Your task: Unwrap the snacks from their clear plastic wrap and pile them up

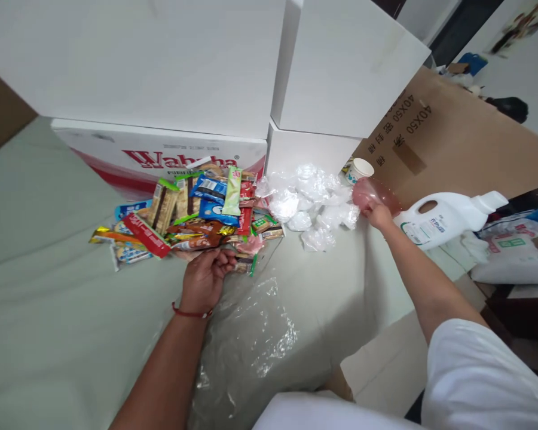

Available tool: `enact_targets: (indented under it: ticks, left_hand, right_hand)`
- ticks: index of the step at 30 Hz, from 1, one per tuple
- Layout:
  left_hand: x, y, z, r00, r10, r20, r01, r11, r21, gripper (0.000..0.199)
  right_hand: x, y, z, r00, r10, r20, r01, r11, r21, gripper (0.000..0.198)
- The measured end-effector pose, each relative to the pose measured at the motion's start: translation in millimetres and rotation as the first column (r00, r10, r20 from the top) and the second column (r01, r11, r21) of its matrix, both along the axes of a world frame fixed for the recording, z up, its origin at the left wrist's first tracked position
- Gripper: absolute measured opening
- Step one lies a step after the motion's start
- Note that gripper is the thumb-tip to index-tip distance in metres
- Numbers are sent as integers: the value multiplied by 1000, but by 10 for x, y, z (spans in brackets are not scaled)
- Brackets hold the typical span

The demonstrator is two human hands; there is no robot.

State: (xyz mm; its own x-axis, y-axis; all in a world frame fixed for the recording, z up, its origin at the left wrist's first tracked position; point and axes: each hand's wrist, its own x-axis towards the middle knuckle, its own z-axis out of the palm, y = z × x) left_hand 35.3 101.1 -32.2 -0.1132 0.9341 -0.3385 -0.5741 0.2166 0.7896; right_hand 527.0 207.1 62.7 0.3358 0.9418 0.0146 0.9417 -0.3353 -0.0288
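My left hand (205,279), with a red cord at the wrist, is at the front edge of a pile of wrapped snacks (208,194). Its fingers are curled closed, and what they may hold is hidden. A small snack packet (244,264) with a green end lies just beside these fingertips. On the right, my right hand (379,215) is closed on a pink see-through plastic piece (367,192), whose exact kind I cannot make out. Crumpled clear plastic bags (311,200) lie in a heap between the two hands.
White cartons (161,60) stand behind the pile, one printed in red. Right of my right hand are a white paper cup (362,169) and a white plastic jug (448,218). A brown cardboard sheet (466,137) stands behind them. Clear plastic film (251,334) covers the table's front.
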Motion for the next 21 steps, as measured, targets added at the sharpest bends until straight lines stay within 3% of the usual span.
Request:
enact_targets:
  ticks: [8, 14, 21]
  left_hand:
    - [-21, -8, 13, 998, 7, -59, -10, 999, -49, 25]
    - [-30, -34, 54, 998, 23, -63, -25, 999, -31, 21]
    - [-45, -43, 11, 999, 9, -52, -10, 1000, -4, 26]
  right_hand:
    - [145, 646, -135, 995, 103, -4, -103, 994, -27, 30]
    - [132, 967, -217, 988, 154, -29, -154, 988, 17, 46]
    - [234, 1206, -248, 992, 119, -49, -115, 990, 81, 36]
